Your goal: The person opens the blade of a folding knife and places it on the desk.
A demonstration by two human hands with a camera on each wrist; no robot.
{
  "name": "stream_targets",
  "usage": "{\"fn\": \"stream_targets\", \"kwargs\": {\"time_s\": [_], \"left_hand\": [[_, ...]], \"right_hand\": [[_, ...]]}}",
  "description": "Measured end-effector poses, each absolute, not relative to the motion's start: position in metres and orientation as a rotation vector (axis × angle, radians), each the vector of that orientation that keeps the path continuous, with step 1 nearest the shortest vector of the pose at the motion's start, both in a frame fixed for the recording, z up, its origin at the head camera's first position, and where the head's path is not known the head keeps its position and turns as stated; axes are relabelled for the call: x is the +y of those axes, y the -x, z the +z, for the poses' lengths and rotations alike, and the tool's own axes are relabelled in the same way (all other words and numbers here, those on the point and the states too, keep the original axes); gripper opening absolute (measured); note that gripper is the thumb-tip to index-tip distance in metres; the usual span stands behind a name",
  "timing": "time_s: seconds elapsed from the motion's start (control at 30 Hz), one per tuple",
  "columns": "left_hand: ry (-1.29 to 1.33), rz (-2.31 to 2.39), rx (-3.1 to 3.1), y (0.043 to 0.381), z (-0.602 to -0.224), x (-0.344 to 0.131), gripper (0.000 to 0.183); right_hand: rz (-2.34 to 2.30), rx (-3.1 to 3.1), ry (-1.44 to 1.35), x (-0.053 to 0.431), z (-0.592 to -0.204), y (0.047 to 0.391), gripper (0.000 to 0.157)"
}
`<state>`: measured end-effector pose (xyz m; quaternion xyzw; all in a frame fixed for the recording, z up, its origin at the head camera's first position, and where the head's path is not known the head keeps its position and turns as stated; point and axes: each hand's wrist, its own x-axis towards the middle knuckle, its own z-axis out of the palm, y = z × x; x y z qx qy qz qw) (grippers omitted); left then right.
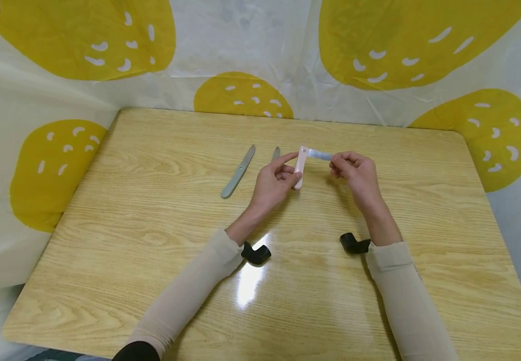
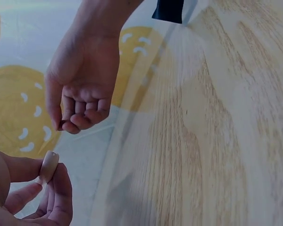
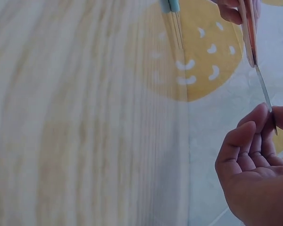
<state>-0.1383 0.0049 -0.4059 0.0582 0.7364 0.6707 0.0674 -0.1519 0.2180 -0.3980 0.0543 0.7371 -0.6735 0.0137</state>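
Observation:
A folding knife with a pale pink handle [image 1: 301,168] is held up above the table, its metal blade [image 1: 320,155] swung out at about a right angle to the handle. My left hand [image 1: 273,186] grips the handle between thumb and fingers. With thumb and fingertips my right hand [image 1: 357,173] pinches the blade near its tip. The right wrist view shows the thin blade [image 3: 263,87] edge-on, running from the handle into the right fingers. In the left wrist view the handle [image 2: 49,165] appears end-on in the left fingers, and the blade is hard to make out.
An unfolded grey-green knife [image 1: 238,173] lies on the wooden table [image 1: 152,240], left of the left hand. Behind that hand a second blade tip [image 1: 276,152] shows, the rest hidden. Black wrist-camera pieces [image 1: 257,254] jut from both sleeves. A patterned sheet [image 1: 251,50] hangs behind the table.

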Motion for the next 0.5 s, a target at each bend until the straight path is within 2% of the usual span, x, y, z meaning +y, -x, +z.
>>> {"fn": "stream_targets", "kwargs": {"time_s": [0.3, 0.5], "left_hand": [[-0.212, 1.982, 2.187, 0.1326, -0.4061, 0.0019, 0.048], [-0.251, 1.921, 2.198, 0.1298, -0.4087, 0.0011, 0.048]], "right_hand": [[-2.210, 2.217, -0.215, 0.2218, -0.3951, 0.1573, 0.037], [-2.296, 2.141, -0.199, 0.2239, -0.3950, 0.1618, 0.029]]}}
